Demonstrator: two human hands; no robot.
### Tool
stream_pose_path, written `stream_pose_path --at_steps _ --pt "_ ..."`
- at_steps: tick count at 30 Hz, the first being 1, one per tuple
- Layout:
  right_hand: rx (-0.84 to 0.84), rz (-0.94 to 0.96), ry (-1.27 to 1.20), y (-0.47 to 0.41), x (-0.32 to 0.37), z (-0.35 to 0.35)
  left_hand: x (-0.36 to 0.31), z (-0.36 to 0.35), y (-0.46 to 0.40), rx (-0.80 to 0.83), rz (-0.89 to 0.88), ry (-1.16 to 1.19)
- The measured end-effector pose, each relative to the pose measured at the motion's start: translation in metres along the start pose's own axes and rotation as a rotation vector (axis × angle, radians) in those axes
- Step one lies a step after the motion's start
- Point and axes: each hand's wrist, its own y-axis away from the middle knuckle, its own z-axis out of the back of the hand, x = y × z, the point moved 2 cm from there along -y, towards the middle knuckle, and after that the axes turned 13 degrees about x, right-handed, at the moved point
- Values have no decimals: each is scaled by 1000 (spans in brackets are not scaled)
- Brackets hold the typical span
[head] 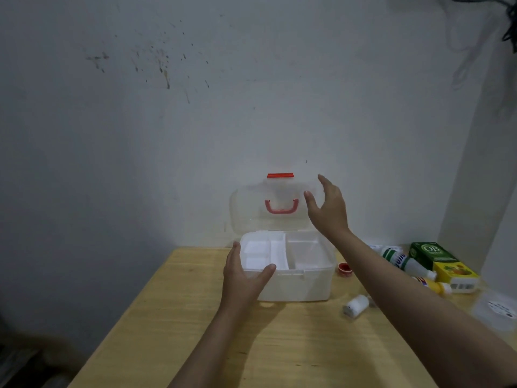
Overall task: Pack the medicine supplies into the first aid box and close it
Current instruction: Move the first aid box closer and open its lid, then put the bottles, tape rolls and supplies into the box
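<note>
A white first aid box point(305, 285) stands open on the wooden table point(195, 331), its clear lid point(251, 211) with red handle and latch upright against the wall. Inside, a white divided tray point(263, 252) fills the left half. My left hand point(246, 278) grips the box's front left corner, thumb over the rim. My right hand point(328, 208) is raised beside the lid's right edge, fingers spread, holding nothing. To the right lie a green carton point(430, 254), a yellow carton point(454, 273), a white bottle point(405, 261), a gauze roll point(356, 305) and a small red pot point(345, 269).
A stained white wall rises directly behind the table. A clear packet with dark dots point(496, 310) lies at the table's right edge. A small yellow and white tube point(435, 285) rests beside the yellow carton. Bare tabletop stretches in front of the box.
</note>
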Motion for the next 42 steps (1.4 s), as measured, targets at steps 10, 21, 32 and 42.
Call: stream_pose_path --at_steps 10,21,32,42 --pt "104 5 135 38 -33 18 2 2 3 -34 5 94" --pt "28 -614 716 106 -156 152 5 -7 11 -134 -22 226" --pt "-36 -690 527 118 -158 169 7 -16 13 -137 -36 261" --pt "41 -72 207 96 -44 141 5 -19 9 -126 -23 240"
